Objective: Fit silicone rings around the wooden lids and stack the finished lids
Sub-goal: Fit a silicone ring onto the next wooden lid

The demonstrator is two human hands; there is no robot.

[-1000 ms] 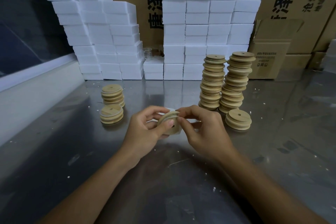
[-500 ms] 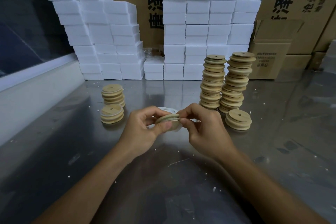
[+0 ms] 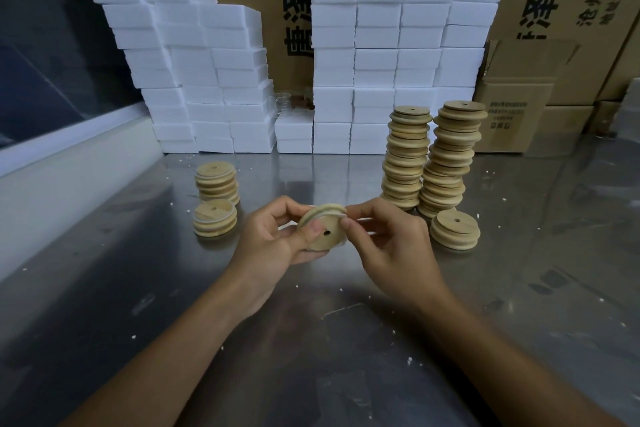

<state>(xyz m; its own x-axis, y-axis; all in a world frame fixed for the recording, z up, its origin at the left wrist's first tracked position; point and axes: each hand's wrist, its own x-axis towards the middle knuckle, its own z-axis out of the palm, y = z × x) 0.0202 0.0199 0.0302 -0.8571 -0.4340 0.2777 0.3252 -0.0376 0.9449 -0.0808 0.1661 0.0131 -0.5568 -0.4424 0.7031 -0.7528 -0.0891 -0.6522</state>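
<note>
Two hands hold one wooden lid [image 3: 323,230] above the table [image 3: 519,288]: left hand [image 3: 277,241] grips its face and rim, right hand [image 3: 384,239] pinches the pale silicone ring [image 3: 343,218] at the edge. Lid likely light and stiff, ring stretchy; hold by the rim.

A round wooden lid [image 3: 322,230] with a small centre hole is tilted on edge above the worktop, its flat face turned toward the camera, a pale silicone ring [image 3: 341,218] lying along its grooved rim. Right of it, 2 tall, slightly leaning stacks of bare lids [image 3: 405,163] [image 3: 450,159] stand side by side, with a short stack [image 3: 454,229] in front of them. To the left sit 2 low stacks of ringed lids [image 3: 217,182] [image 3: 214,218], one just behind the other.
</note>
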